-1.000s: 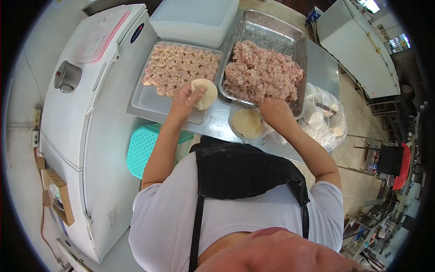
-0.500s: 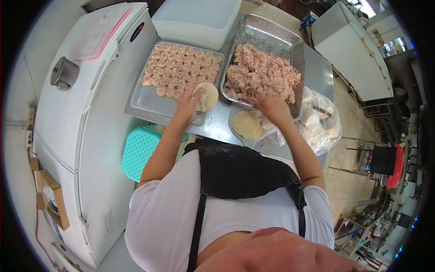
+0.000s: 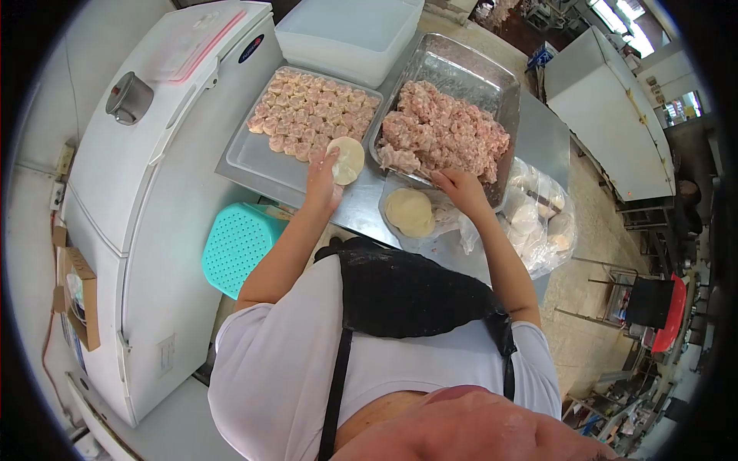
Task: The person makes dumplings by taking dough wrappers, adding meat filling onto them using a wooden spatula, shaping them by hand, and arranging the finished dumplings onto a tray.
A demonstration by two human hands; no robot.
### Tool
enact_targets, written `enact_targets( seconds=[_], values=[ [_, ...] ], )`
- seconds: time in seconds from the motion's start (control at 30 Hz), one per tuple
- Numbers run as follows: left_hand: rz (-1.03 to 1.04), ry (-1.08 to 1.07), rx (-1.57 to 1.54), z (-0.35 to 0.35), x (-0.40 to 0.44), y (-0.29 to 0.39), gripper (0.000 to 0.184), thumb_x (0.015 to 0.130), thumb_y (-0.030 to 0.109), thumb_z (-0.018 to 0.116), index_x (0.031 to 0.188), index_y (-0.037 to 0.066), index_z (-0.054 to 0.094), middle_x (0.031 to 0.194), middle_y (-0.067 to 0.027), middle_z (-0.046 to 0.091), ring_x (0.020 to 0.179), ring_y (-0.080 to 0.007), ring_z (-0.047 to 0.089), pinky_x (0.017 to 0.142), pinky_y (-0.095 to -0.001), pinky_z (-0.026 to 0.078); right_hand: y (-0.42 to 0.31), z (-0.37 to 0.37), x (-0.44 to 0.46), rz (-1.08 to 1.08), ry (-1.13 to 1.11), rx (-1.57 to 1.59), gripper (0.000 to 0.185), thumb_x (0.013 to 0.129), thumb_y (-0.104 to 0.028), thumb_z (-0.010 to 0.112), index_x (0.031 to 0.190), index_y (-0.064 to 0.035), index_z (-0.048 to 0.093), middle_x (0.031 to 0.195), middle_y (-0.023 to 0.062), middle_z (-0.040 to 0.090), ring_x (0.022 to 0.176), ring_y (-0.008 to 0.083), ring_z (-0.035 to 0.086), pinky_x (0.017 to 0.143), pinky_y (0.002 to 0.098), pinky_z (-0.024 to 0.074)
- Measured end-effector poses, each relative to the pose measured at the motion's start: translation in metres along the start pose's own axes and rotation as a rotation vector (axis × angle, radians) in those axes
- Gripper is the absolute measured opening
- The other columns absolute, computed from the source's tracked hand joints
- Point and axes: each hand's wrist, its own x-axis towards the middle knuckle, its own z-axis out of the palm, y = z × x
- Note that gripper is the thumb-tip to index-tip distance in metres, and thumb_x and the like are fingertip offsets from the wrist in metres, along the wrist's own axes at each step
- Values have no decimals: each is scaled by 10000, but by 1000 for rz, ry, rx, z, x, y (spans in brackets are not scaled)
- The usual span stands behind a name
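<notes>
Round pale dough wrappers (image 3: 346, 160) are held between the thumb and fingers of my left hand (image 3: 324, 181), beside the front right part of a plastic tray (image 3: 269, 163). Rows of small filled dumplings (image 3: 311, 111) cover the tray's back. My right hand (image 3: 459, 190) is closed at the front rim of a metal pan (image 3: 503, 81), by the ground meat (image 3: 446, 131); what its fingers hold, if anything, is too small to make out. Just in front of the pan lies a stack of round wrappers (image 3: 410, 213) on plastic.
A lidded plastic container (image 3: 346, 38) stands behind the tray. Bagged dough pieces (image 3: 542, 219) sit right of the pan. On the left are a white freezer (image 3: 192, 154) with a metal pot (image 3: 129, 98) and a turquoise stool (image 3: 242, 246) beside the steel table (image 3: 365, 203).
My right hand has drawn back slightly along the pan's front edge. A lump of meat now sits at the pan's front left. The wrappers in my left hand now lie flatter.
</notes>
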Motion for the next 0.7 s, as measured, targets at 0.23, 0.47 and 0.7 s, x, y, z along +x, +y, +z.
enact_targets(
  seconds=[0.23, 0.47, 0.7],
  values=[
    [-153, -272, -228, 100, 4, -42, 383, 978, 280, 465, 1239, 1, 492, 1151, -161, 600, 1077, -281, 596, 935, -433, 489, 13, -43, -11, 239, 50, 766, 303, 973, -295, 530, 973, -29, 676, 657, -51, 470, 592, 36, 412, 536, 219, 357],
    [-203, -304, -477, 166, 20, -64, 625, 974, 517, 325, 1372, 41, 393, 1336, -166, 490, 1231, -306, 474, 1080, -502, 323, 18, -81, -37, -104, 162, 147, 249, 928, -221, 571, 1004, 11, 619, 856, 184, 639, 770, 359, 616, 680, 411, 473],
    [-173, -209, -367, 193, -2, -83, 587, 947, 565, 386, 1329, 125, 461, 1334, -102, 508, 1211, -297, 497, 1039, -507, 367, 43, -87, -57, -185, 231, -161, 187, 923, -230, 552, 1002, -67, 597, 812, 160, 593, 747, 380, 612, 623, 455, 492]
  ],
)
